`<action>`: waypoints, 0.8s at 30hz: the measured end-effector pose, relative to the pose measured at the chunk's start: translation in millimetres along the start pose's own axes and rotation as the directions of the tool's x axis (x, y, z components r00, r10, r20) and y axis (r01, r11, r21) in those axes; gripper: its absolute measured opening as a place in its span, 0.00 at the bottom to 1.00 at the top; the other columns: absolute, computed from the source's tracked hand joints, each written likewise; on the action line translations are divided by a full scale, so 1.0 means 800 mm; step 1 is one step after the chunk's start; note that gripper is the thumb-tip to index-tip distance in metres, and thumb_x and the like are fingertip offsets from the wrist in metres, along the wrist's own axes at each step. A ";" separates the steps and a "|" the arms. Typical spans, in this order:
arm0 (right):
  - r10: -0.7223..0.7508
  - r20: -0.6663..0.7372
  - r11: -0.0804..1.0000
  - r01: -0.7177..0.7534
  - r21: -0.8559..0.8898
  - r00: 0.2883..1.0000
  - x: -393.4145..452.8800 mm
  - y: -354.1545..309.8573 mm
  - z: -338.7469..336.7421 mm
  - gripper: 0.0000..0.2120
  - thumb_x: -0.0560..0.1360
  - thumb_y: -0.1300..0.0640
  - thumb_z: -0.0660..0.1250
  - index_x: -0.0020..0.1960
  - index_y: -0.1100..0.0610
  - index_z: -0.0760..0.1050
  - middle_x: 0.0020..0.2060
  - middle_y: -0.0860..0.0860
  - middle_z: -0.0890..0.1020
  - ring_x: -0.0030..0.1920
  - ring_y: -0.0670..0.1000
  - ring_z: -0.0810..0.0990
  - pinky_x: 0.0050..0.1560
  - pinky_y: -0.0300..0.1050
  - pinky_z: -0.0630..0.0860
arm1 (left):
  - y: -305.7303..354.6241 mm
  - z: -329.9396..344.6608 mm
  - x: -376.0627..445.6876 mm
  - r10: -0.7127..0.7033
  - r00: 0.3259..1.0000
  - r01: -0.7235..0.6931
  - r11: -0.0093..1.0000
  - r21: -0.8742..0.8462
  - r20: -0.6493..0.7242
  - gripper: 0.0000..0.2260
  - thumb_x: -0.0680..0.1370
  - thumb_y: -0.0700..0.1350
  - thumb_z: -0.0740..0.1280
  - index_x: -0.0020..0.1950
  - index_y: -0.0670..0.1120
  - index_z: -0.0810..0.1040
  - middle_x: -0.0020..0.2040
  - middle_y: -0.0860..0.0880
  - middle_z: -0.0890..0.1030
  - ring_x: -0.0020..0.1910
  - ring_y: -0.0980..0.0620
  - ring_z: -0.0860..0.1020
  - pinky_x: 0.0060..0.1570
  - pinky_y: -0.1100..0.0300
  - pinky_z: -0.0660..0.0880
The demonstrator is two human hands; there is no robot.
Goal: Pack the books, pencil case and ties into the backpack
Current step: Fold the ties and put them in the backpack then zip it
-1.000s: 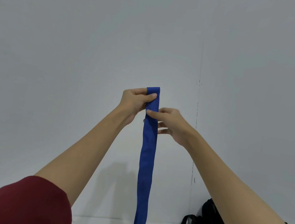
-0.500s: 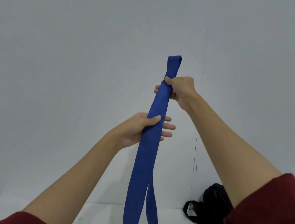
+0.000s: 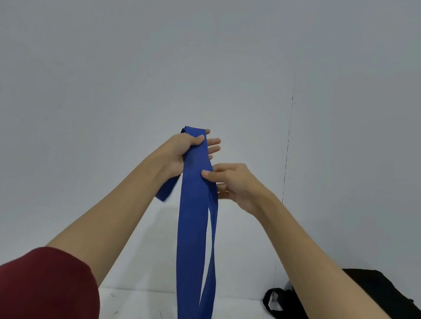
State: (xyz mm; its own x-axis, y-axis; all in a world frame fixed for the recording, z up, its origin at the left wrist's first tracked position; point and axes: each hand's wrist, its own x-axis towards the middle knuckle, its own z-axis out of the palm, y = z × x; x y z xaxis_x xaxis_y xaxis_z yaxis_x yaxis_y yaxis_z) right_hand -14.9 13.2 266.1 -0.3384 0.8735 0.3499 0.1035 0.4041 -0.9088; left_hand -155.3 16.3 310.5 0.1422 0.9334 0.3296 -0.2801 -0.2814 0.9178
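A long blue tie (image 3: pixel 191 236) hangs in the air in front of me, folded over at the top. My left hand (image 3: pixel 181 153) grips the fold, thumb on the front and fingers behind it. A short end of the tie sticks out below that hand on the left. My right hand (image 3: pixel 230 183) pinches the tie's right edge just below the left hand. Two strands hang down past the bottom of the view, with a label showing near the bottom. The black backpack (image 3: pixel 382 307) lies at the lower right, partly hidden by my right forearm. Books and pencil case are out of view.
A white table surface (image 3: pixel 138 309) runs along the bottom, meeting a plain grey wall (image 3: pixel 107 80) behind. A black strap loop (image 3: pixel 273 299) of the backpack rests on the table at its left side.
My left hand rose and took the folded top of the tie. My right hand came down from the top and now pinches the tie below the left hand.
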 end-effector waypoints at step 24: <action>-0.209 -0.279 0.976 0.184 -0.113 0.937 0.005 0.014 0.022 0.07 0.69 0.62 0.73 0.38 0.59 0.74 0.37 0.53 0.79 0.28 0.49 0.75 0.29 0.37 0.72 | 0.003 -0.012 -0.007 -0.070 0.997 0.073 0.996 -0.060 0.044 0.15 0.84 0.43 0.50 0.67 0.44 0.70 0.62 0.43 0.77 0.49 0.47 0.79 0.47 0.52 0.74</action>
State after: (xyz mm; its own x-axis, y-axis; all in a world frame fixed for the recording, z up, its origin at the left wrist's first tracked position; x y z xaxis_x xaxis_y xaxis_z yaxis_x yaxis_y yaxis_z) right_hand -31.7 16.2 253.0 -0.0782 0.8100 0.5812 0.1448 0.5861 -0.7972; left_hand -165.8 12.7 308.5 0.2035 0.9399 0.2741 -0.3256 -0.1991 0.9243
